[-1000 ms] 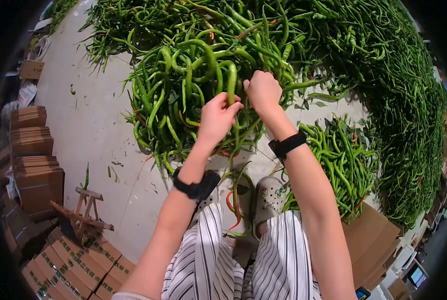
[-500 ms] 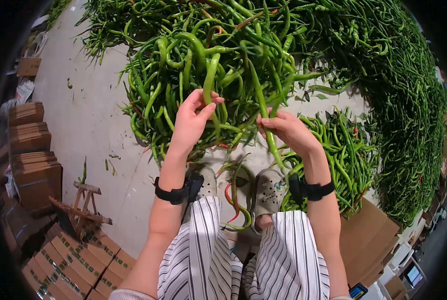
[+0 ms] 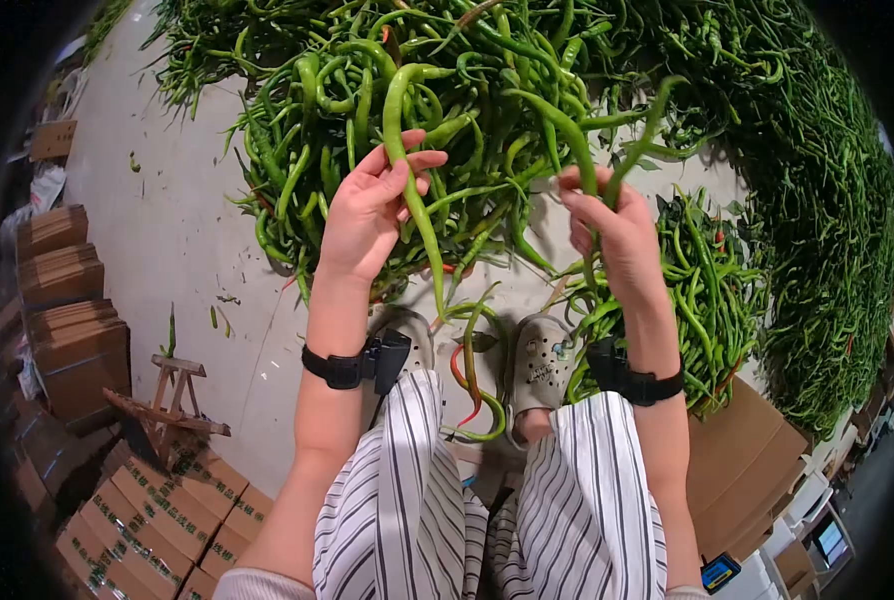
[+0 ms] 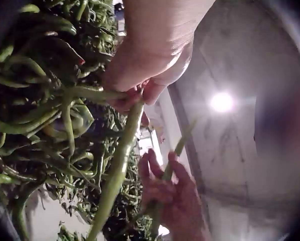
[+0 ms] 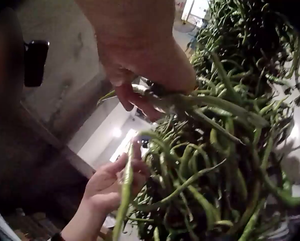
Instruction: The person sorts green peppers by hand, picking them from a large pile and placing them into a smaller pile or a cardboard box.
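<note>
Between thumb and fingers my left hand pinches a long green chili pepper, its curved end up over the pile and its thin tip hanging toward the shoes. In the left wrist view this chili pepper runs down from the fingertips. My right hand grips green chili peppers at the pile's right side; one curved chili pepper leans left out of the grip and another sticks up to the right. In the right wrist view, the right hand's fingers curl around them. Beyond both hands lies the big chili pepper pile.
A smaller heap of chili peppers lies beside the right forearm, near cardboard. Loose red and green peppers lie between the shoes. Stacked cartons and a small wooden stool stand at left.
Both hands have drawn away from the pile and apart. The right hand came out of the pile with chili peppers and rose again on the right; the left moved left, still holding a chili pepper.
</note>
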The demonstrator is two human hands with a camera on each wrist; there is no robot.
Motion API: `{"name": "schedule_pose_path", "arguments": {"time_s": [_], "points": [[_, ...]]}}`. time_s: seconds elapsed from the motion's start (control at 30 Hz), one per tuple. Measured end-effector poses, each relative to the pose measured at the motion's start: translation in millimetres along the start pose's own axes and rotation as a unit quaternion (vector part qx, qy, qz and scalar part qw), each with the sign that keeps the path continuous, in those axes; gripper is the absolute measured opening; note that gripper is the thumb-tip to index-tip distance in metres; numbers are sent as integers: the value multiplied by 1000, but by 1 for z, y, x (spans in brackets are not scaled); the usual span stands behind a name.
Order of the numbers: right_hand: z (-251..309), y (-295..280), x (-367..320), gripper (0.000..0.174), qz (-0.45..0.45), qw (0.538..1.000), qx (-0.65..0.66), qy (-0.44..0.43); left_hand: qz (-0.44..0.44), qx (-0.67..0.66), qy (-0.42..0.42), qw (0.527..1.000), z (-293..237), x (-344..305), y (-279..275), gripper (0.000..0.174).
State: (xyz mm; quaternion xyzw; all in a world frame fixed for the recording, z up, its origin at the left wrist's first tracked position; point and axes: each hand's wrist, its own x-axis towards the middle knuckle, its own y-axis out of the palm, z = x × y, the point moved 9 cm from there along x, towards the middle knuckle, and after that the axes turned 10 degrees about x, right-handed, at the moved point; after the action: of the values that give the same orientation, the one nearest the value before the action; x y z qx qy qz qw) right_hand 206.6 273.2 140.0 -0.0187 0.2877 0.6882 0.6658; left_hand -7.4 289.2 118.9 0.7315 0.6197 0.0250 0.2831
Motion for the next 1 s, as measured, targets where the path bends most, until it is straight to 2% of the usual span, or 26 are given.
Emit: {"name": "schedule_pose_path", "arguments": {"time_s": [0.03,0.1,0.13,0.17,0.23,0.27,0.33,0.37,0.4,0.43,0.5,0.6,0.63,0.7,0.73,0.77,0.8,0.83,0.87,0.9,0.93,0.97,1.0], "points": [[4,13,-2,30,-9,999,-22,22,4,45,-8,999,3,0,6,33],[-3,38,4,33,9,997,-67,31,14,137,-23,990,9,-2,28,35],[1,50,13,33,14,994,-100,-50,33,115,-18,993,12,-9,46,36],[-1,56,21,34,20,982,-132,-132,3,189,5,982,22,-6,46,42],[-5,50,29,31,9,989,-109,-102,-18,275,20,961,15,-14,55,44],[-5,42,26,31,-2,993,-92,-78,-26,322,57,945,10,-15,50,43],[-6,26,17,30,-17,997,-81,1,-78,246,1,966,-3,-25,42,37],[-1,24,9,27,-15,998,-12,-52,-103,205,-24,973,-8,-29,36,34],[-5,15,2,23,-13,999,-25,-38,-95,71,-37,992,-2,-28,23,25],[-9,8,-6,20,-11,999,-38,-22,-107,-23,-83,991,-2,-29,16,19],[-11,22,-18,14,67,995,-45,-58,-20,-250,-144,957,11,-24,27,16],[-29,52,-36,29,132,960,-224,-104,-20,-482,-221,848,36,-24,52,16],[-35,63,-43,36,146,943,-270,-129,-11,-513,-222,829,40,-26,60,17],[-43,65,-44,36,99,946,-247,-183,-12,-516,-203,832,47,-31,71,17],[-41,57,-46,33,68,944,-273,-172,26,-463,-178,868,50,-25,67,15],[-34,46,-50,30,38,940,-298,-160,-15,-337,-143,930,52,-19,51,15],[-26,34,-52,27,8,936,-321,-147,-57,-203,-106,972,39,-13,43,15],[-24,18,-49,19,10,973,-209,-95,-98,-65,-67,991,28,-8,33,15],[-14,0,-49,16,-34,992,-97,-78,-147,252,46,956,14,-4,9,17],[2,-18,-51,15,-81,989,-45,-111,-197,451,180,852,-11,-8,7,16],[8,-43,-49,16,-122,980,-127,-90,-194,501,172,825,-16,-8,11,15],[14,-56,-48,18,-139,980,-48,-136,-191,550,166,796,-21,-6,18,14],[10,-70,-48,18,-161,978,-6,-133,-126,584,189,779,-10,-2,32,14]]}}
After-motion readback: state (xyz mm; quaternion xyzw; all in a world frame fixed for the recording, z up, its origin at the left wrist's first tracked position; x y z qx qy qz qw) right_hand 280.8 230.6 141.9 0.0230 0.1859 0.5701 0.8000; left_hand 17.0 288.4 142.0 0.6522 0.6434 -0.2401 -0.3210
